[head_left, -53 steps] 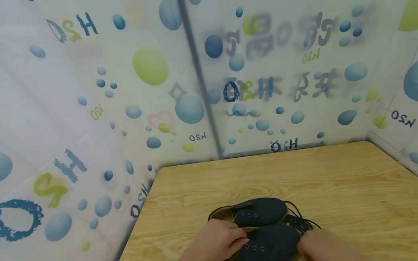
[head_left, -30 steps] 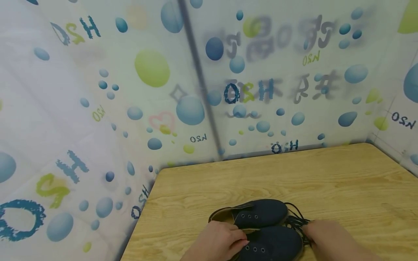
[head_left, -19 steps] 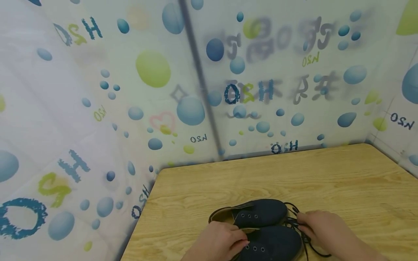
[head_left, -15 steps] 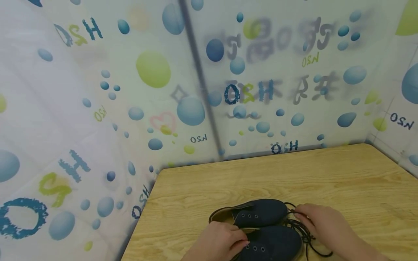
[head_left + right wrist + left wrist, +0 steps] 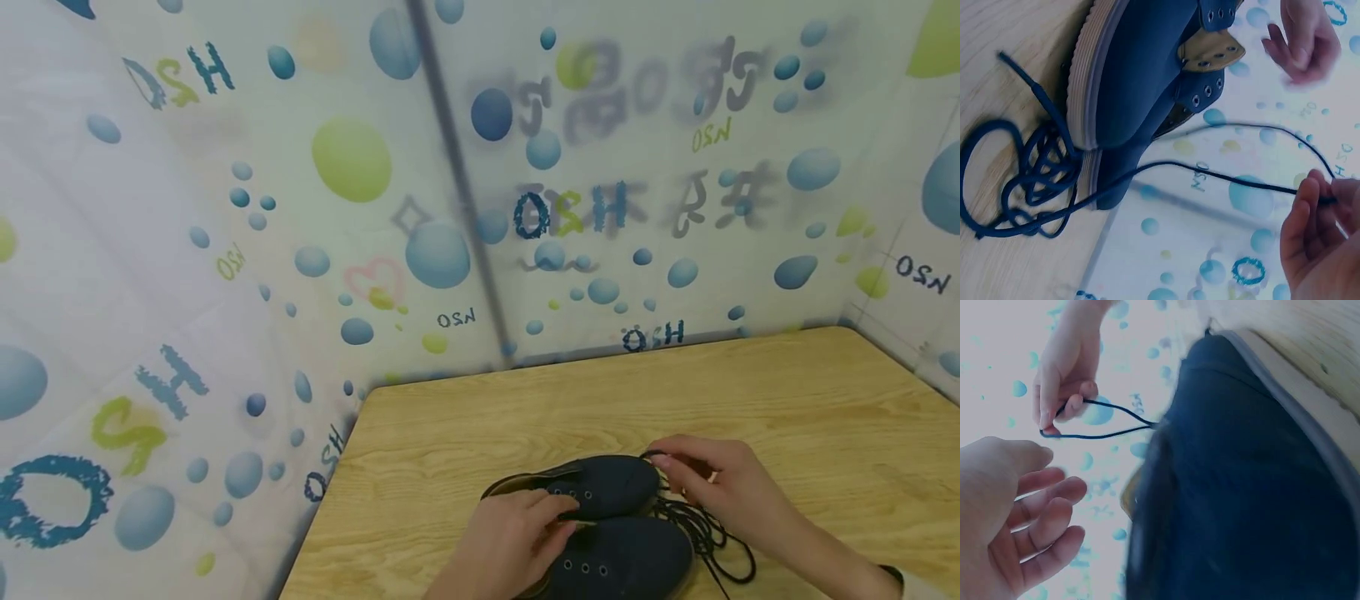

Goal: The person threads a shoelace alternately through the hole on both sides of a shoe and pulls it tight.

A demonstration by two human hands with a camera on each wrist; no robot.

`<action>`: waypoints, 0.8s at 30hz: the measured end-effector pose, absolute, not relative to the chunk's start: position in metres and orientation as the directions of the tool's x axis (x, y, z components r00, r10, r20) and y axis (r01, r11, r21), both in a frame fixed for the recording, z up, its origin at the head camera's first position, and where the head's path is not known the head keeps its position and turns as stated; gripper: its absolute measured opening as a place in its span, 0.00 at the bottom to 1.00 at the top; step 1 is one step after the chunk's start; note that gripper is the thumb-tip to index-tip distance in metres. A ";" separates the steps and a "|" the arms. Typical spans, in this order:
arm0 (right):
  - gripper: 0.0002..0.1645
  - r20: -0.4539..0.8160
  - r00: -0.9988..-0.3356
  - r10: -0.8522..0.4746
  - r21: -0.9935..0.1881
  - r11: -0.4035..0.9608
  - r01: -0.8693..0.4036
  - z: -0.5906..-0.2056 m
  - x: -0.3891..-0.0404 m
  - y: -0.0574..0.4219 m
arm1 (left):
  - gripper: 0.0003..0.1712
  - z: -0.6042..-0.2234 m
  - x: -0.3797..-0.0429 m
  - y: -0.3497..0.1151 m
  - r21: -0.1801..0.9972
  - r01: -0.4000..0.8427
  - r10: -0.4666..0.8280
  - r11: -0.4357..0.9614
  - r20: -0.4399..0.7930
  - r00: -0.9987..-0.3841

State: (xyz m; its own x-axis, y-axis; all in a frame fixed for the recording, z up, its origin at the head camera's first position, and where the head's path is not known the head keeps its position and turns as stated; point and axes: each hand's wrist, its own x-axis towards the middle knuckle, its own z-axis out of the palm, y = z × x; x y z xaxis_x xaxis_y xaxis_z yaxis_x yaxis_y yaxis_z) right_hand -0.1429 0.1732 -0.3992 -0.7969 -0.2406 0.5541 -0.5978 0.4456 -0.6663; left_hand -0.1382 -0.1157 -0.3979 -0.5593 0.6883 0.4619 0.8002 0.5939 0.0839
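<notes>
Two dark navy lace-up shoes lie side by side on the table, toes to the right in the head view: a far shoe (image 5: 618,483) and a near shoe (image 5: 626,554). Their visible eyelets are unlaced. My right hand (image 5: 723,479) pinches a dark shoelace (image 5: 1216,172) between thumb and fingers, raised near the far shoe's toe. The lace hangs as a loop from my fingertips in the left wrist view. My left hand (image 5: 513,537) hovers over the shoes' openings, partly hiding them. Its fingers (image 5: 1050,528) are loosely bent and hold nothing.
A loose tangle of laces (image 5: 693,521) lies on the wooden table (image 5: 420,450) just right of the shoe toes. A white curtain (image 5: 675,125) printed with blue and green drops surrounds the table's back and sides.
My right hand has drawn a lace from the tangle and raised it, moving up and slightly left. The left hand has let go of the near shoe's edge and lifted slightly.
</notes>
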 end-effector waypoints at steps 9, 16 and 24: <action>0.25 0.724 -0.480 -0.495 -0.488 0.125 -0.864 -0.406 -0.136 0.156 | 0.17 -0.389 -0.134 -0.086 0.281 0.827 0.744 0.487 0.361 -0.561; 0.18 0.777 -0.287 -0.560 -0.377 -0.049 -0.925 -0.402 -0.132 0.157 | 0.04 -0.397 -0.136 -0.085 0.335 0.730 0.625 0.595 0.379 -0.683; 0.13 0.329 -0.337 -0.882 -0.642 0.053 -0.765 -0.407 -0.127 0.169 | 0.12 -0.393 -0.141 -0.090 0.745 0.492 0.326 0.450 0.375 -0.868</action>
State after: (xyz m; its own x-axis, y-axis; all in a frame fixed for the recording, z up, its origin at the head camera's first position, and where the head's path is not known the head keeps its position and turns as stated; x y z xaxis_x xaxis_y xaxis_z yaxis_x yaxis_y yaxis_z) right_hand -0.1274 0.1695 -0.4072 -0.3369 -0.8824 0.3286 -0.7651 0.0531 -0.6418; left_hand -0.1414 -0.0901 -0.3932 -0.8675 0.3265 0.3752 0.4918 0.4504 0.7451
